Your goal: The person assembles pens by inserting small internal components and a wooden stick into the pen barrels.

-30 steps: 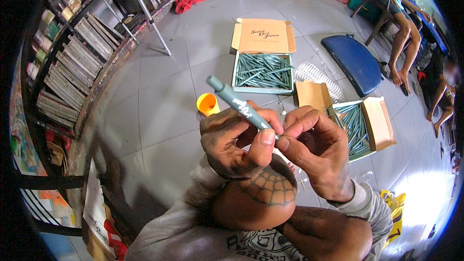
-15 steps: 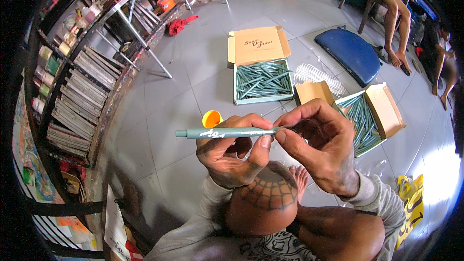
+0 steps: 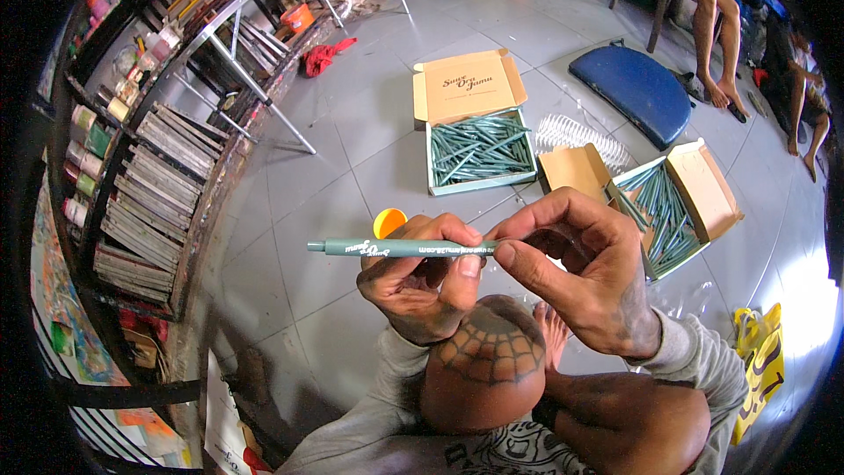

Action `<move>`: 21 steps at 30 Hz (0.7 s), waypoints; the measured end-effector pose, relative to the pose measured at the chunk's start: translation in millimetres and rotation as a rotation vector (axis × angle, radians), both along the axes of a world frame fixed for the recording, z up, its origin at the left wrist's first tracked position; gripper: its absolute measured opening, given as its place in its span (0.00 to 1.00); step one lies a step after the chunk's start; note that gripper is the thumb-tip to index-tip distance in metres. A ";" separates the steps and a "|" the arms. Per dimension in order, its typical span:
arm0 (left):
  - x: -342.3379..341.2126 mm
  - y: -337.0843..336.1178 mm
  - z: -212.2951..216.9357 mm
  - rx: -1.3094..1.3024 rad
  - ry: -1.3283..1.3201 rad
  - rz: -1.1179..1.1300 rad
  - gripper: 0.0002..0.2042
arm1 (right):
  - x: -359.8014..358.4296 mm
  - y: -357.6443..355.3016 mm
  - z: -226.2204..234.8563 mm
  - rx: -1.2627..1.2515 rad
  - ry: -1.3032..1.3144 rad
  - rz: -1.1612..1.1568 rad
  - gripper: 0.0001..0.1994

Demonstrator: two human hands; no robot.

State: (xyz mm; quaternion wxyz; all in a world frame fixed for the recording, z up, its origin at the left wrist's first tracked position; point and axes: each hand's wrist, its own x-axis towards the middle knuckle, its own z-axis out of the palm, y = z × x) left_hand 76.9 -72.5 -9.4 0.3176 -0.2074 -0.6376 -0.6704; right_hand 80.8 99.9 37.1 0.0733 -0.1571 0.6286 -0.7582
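Observation:
A grey-green pen with white print lies level across both my hands, its narrower end pointing left. My left hand pinches its middle between thumb and fingers. At the right end, my right hand grips it between thumb and forefinger, and those fingertips hide the tip. Ahead on the floor stands an open cardboard box full of similar green pens. A second open box, to the right, also holds many pens. Just beyond my left hand is a yellow cup.
A clear plastic coil and a blue cushioned seat lie behind the boxes. Left stands a shelf with stacked frames and a metal-legged table. A yellow bag lies at right. Two people sit at the far right.
The pen has slid left through my hands, so more of its printed barrel shows. My left thumb has shifted slightly left. My view has moved slightly.

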 end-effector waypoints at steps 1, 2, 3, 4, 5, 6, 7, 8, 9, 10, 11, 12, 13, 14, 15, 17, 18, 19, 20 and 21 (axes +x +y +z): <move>-0.2 0.3 -0.9 0.008 -0.005 -0.012 0.07 | 0.2 1.0 0.1 0.014 -0.001 -0.002 0.07; -0.2 0.9 -1.9 0.016 -0.011 -0.025 0.07 | 0.5 2.2 0.4 0.029 -0.002 -0.004 0.07; 1.5 0.6 -0.9 0.035 -0.015 -0.019 0.07 | 0.9 1.8 1.6 0.038 0.001 0.001 0.07; 3.6 1.4 -0.2 0.055 -0.018 -0.014 0.07 | 1.1 1.3 2.7 0.042 0.003 0.007 0.07; 5.0 2.1 0.4 0.074 -0.022 -0.009 0.07 | 1.4 0.8 3.7 0.047 0.004 0.014 0.06; 4.8 2.5 -1.1 0.083 -0.006 -0.005 0.06 | 1.3 0.7 4.1 0.055 0.005 0.018 0.06; 4.0 2.4 -3.6 0.092 0.011 -0.002 0.06 | 1.0 0.7 4.0 0.058 0.014 0.024 0.06; 3.4 2.6 -5.3 0.101 0.027 0.002 0.06 | 0.6 1.0 3.8 0.061 0.024 0.031 0.06; 3.0 3.7 -5.9 0.114 0.040 0.005 0.06 | 0.4 1.4 3.3 0.065 0.033 0.038 0.06; 2.3 4.8 -6.3 0.127 0.054 0.008 0.06 | 0.4 1.6 2.6 0.061 0.045 0.038 0.06; 1.8 5.8 -6.7 0.140 0.067 0.011 0.05 | 0.4 1.6 1.9 0.057 0.057 0.039 0.06; 1.2 7.0 -7.9 0.149 0.085 0.016 0.06 | 0.5 1.4 1.5 0.052 0.070 0.042 0.06; 0.4 8.0 -9.4 0.158 0.104 0.022 0.06 | 0.8 1.1 1.7 0.045 0.064 0.047 0.06; 0.7 7.0 -9.6 0.143 0.107 0.028 0.06 | 1.2 0.8 2.1 0.038 0.059 0.052 0.06; 0.4 6.5 -9.9 0.131 0.109 0.032 0.06 | 1.4 1.1 2.9 0.033 0.052 0.053 0.06; 1.1 1.7 -9.0 0.059 0.083 0.042 0.07 | 1.7 2.4 5.0 0.077 0.049 0.054 0.06; 1.4 1.7 -9.1 0.070 0.083 0.041 0.07 | 1.7 2.6 5.9 0.097 0.048 0.057 0.06; 1.6 2.1 -9.4 0.081 0.084 0.039 0.07 | 1.5 2.8 6.8 0.104 0.060 0.063 0.06; 1.9 2.2 -9.4 0.092 0.085 0.037 0.08 | 1.2 2.9 7.8 0.112 0.072 0.068 0.06; 1.8 1.2 -9.1 0.064 0.083 0.031 0.08 | 1.3 3.4 8.2 0.120 0.085 0.071 0.06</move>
